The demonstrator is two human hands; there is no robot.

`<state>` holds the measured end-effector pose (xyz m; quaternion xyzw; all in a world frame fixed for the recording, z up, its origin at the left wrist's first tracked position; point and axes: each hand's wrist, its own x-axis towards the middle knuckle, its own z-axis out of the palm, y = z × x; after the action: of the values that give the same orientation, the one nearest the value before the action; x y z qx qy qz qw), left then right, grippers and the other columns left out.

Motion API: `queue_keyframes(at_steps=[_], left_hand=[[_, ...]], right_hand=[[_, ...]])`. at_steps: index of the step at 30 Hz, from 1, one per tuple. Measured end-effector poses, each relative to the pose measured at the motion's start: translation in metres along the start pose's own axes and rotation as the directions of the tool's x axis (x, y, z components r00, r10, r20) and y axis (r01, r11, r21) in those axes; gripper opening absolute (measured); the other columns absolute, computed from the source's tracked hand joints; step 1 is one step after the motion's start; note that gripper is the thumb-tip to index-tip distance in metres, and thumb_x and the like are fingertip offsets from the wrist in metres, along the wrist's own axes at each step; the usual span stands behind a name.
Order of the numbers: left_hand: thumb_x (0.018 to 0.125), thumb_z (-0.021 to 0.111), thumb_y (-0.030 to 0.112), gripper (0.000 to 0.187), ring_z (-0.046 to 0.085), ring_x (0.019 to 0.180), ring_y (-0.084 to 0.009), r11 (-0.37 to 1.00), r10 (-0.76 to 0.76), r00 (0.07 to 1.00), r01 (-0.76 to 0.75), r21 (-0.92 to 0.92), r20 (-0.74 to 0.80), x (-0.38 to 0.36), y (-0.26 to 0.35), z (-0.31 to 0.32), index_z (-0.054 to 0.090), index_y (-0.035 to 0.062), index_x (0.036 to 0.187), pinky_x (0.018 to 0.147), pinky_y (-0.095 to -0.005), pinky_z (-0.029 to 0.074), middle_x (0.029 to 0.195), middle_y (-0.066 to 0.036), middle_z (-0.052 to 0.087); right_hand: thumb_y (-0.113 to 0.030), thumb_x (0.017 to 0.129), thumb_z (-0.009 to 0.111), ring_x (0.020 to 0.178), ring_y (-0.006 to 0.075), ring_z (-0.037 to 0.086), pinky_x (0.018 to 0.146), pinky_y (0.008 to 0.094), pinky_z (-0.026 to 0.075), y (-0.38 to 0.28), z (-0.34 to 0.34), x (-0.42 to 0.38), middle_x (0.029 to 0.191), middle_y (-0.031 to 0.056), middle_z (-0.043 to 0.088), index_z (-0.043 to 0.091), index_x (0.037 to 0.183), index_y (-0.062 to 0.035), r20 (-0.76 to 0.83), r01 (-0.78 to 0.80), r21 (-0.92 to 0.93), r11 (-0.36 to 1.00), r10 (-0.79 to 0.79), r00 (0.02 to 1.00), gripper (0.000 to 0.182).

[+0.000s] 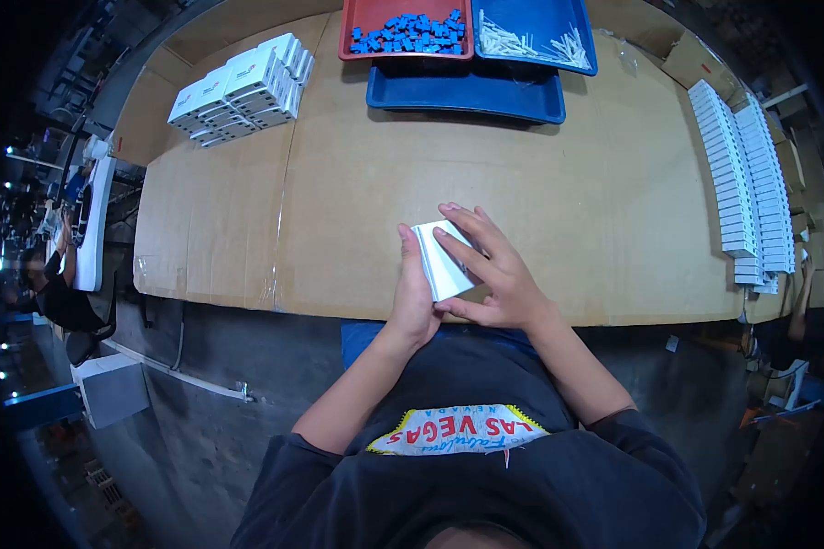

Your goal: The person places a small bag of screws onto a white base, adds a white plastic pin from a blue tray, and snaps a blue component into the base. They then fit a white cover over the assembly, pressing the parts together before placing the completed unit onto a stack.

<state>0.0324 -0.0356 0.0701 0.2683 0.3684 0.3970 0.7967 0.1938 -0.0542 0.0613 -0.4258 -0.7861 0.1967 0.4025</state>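
Note:
Between my two hands is a small white box [444, 265], held just above the near edge of the cardboard-covered table [366, 201]. My left hand [415, 288] grips it from the left side, thumb along its edge. From the right, my right hand [499, 274] closes on it, with fingers over the top face and the thumb at the near edge. The underside of the box and part of my left fingers are hidden.
A red tray [345, 37] of blue plastic pieces and a blue tray [591, 55] of white sticks stand at the back, a lower blue tray [467, 96] before them. White boxes are stacked at the left [238, 87] and right [728, 183]. Another person [64, 293] sits far left.

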Motion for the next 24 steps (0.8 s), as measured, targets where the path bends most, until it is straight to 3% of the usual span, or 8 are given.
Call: queue_keyframes(at_steps=[5,14,16,17,18,20,21,24], left_hand=[[0.106,0.022,0.071,0.079,0.069,0.113,-0.0238,0.998,-0.042,0.999,0.041,-0.044,-0.027,-0.003,-0.004,0.007,0.049,0.0061,0.141,0.092,-0.0374,0.06,0.124,-0.014,0.065],[0.106,0.025,0.072,0.078,0.065,0.117,-0.0216,0.994,-0.083,0.995,0.087,-0.071,0.061,0.0,-0.009,-0.005,0.048,0.0075,0.145,0.1,-0.0389,0.054,0.123,-0.012,0.064],[0.106,0.029,0.073,0.079,0.062,0.122,-0.0211,0.987,-0.113,0.99,0.122,-0.107,0.087,0.002,-0.006,-0.007,0.046,0.0084,0.149,0.109,-0.0396,0.047,0.126,-0.01,0.064],[0.106,0.032,0.07,0.079,0.057,0.127,-0.0214,0.998,-0.06,0.974,0.065,-0.017,0.221,0.008,-0.015,-0.019,0.043,0.0067,0.153,0.114,-0.0402,0.041,0.13,-0.011,0.063],[0.109,0.034,0.064,0.075,0.056,0.129,-0.0221,0.921,0.197,0.96,-0.25,0.299,0.198,0.014,-0.023,-0.021,0.04,0.0051,0.154,0.113,-0.0406,0.041,0.131,-0.012,0.061],[0.111,0.038,0.055,0.068,0.056,0.129,-0.0226,0.677,0.442,0.869,-0.487,0.551,0.225,0.02,-0.035,-0.02,0.038,0.0028,0.155,0.112,-0.0398,0.043,0.13,-0.012,0.059],[0.112,0.039,0.052,0.065,0.056,0.128,-0.0223,0.699,0.455,0.87,-0.481,0.529,0.191,0.018,-0.031,-0.014,0.039,0.0023,0.154,0.111,-0.0388,0.043,0.129,-0.012,0.059],[0.112,0.039,0.053,0.064,0.057,0.128,-0.0205,0.875,0.348,0.934,-0.354,0.331,0.079,0.023,-0.021,-0.023,0.04,0.0038,0.152,0.112,-0.0386,0.043,0.136,-0.012,0.058]], right_hand=[[-0.048,0.081,0.082,0.13,0.0442,0.06,0.11,0.0545,0.047,0.012,0.01,0.001,0.141,0.0259,0.06,0.06,0.136,0.0059,-0.16,0.17,0.007,0.985,-0.167,0.973,0.08],[-0.059,0.09,0.071,0.126,0.0446,0.063,0.106,0.0485,0.051,0.023,0.023,-0.002,0.138,0.028,0.062,0.06,0.135,0.0089,-0.231,0.229,-0.014,0.973,-0.226,0.946,0.082],[-0.064,0.093,0.065,0.128,0.0417,0.062,0.107,0.0457,0.05,0.02,0.029,-0.001,0.142,0.0271,0.06,0.057,0.139,0.0085,-0.339,0.053,0.209,0.976,0.021,0.941,0.086],[-0.067,0.095,0.062,0.129,0.0402,0.062,0.108,0.0444,0.05,0.018,0.032,-0.001,0.143,0.0267,0.059,0.056,0.141,0.0084,-0.368,-0.026,0.325,0.945,0.152,0.917,0.088],[-0.069,0.1,0.05,0.137,0.0355,0.056,0.113,0.0412,0.044,0.015,0.031,0.001,0.151,0.025,0.054,0.052,0.147,0.0073,-0.342,-0.073,0.428,0.901,0.236,0.91,0.089],[-0.066,0.103,0.047,0.141,0.0347,0.051,0.117,0.0413,0.04,0.011,0.033,0.003,0.153,0.0245,0.052,0.051,0.148,0.0061,-0.253,-0.127,0.623,0.772,0.352,0.901,0.085],[-0.065,0.105,0.045,0.143,0.0342,0.049,0.118,0.0413,0.037,0.009,0.032,0.003,0.154,0.0243,0.05,0.051,0.149,0.0056,-0.2,-0.153,0.707,0.691,0.402,0.894,0.083],[-0.044,0.11,0.046,0.147,0.0381,0.045,0.122,0.0419,0.032,0.006,0.02,0.007,0.16,0.0231,0.044,0.049,0.152,0.0027,-0.168,-0.192,0.41,0.892,0.28,0.945,0.063]])
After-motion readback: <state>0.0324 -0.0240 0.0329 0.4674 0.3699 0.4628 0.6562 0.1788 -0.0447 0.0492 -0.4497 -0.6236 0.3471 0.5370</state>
